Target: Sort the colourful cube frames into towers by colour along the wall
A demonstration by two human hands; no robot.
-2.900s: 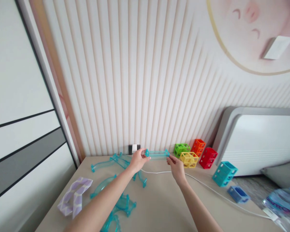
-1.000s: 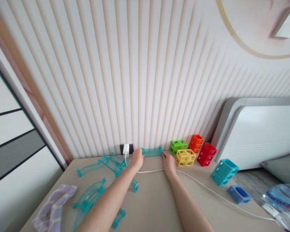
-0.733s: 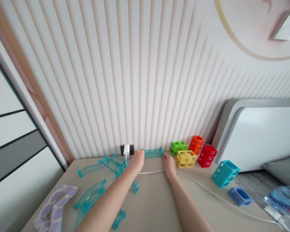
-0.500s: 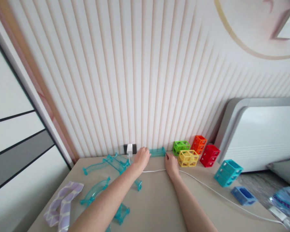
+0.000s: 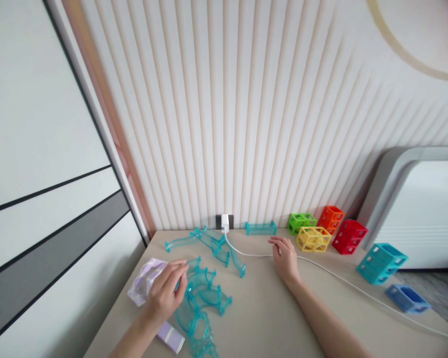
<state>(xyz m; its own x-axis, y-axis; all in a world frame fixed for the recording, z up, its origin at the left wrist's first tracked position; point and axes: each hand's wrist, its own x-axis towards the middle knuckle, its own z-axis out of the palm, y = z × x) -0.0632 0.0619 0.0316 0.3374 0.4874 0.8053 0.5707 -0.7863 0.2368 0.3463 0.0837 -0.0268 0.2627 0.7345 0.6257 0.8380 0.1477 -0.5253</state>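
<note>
My left hand [image 5: 167, 292] hovers at the left over a purple-and-white patterned band [image 5: 171, 338], beside a pile of translucent teal track pieces [image 5: 199, 318]. Its fingers are bent and apart, with nothing held. My right hand [image 5: 284, 257] is near the white cable [image 5: 259, 255], fingers loosely spread and empty. A straight teal piece [image 5: 261, 228] lies against the wall, beyond my right hand and touched by neither hand. More teal pieces [image 5: 212, 243] lie linked or overlapping at the back left.
Block frames in green [image 5: 301, 223], yellow [image 5: 313, 239], orange [image 5: 330, 219], red [image 5: 350, 236], teal [image 5: 381, 263] and blue [image 5: 408, 298] stand at the right. A white charger [image 5: 225, 223] is plugged in at the wall [image 5: 239, 124]. The cable crosses the table [image 5: 261, 318].
Both hands have let go of the straight teal piece by the wall. My left hand has moved back and left, over the patterned band; my right hand has opened. The view has turned left.
</note>
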